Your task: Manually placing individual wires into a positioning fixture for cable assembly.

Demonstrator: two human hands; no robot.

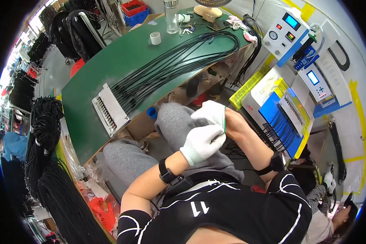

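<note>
Both my hands wear white knit gloves and are close together above my lap. My left hand [203,142] is closed, its thumb and fingers pinching the green-edged cuff [223,122] of the right glove at the wrist. My right hand [209,112] points leftward inside its glove, fingers loosely extended and partly bent, with no object seen in it. Bare skin shows at the right wrist below the cuff. On the green table [89,69] ahead lies a metal fixture [110,106] holding a row of connectors, with long black cables [166,69] running from it.
At right stands a white machine with a control box [285,34], a keypad screen unit [316,81] and a blue plate [272,109] bearing another cable fixture. A glass bottle [171,18] and a tape roll [155,38] stand on the table. Black cable bundles [49,134] hang at left.
</note>
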